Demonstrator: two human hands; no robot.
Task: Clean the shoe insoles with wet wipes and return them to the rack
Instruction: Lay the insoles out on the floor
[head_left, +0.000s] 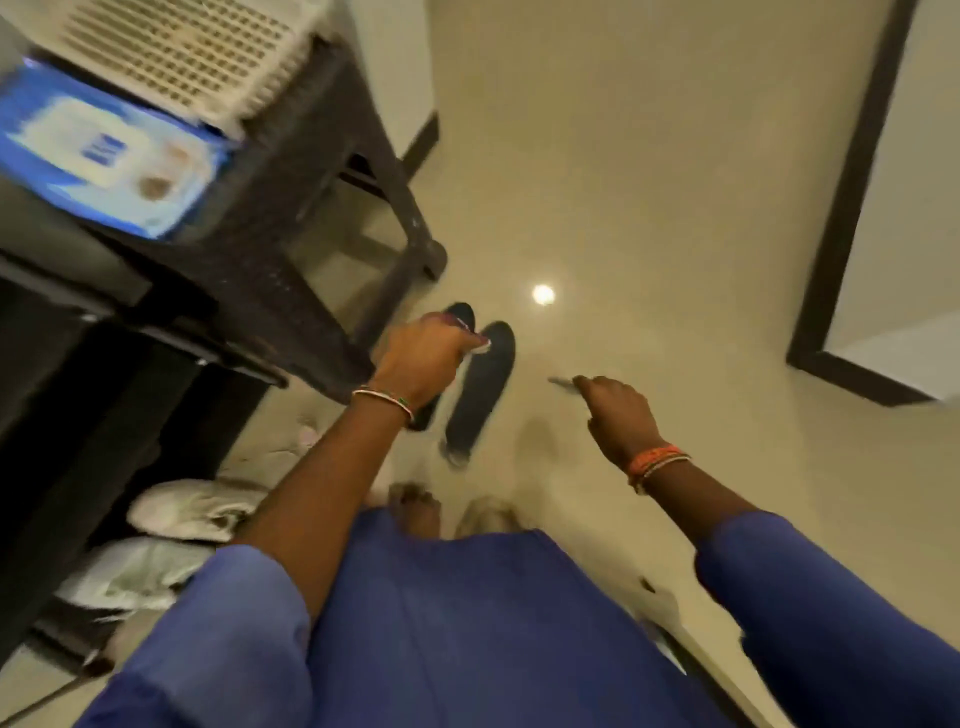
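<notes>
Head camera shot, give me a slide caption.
Left hand holds two dark insoles above the floor; wet wipes pack sits on the stool.

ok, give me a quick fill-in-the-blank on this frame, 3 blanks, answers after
1. The two dark insoles are in the person's ____ hand.
2. The wet wipes pack lying on the dark stool is mostly ____ in colour.
3. Both sleeves are ____.

Missing words: left; blue; blue
</notes>
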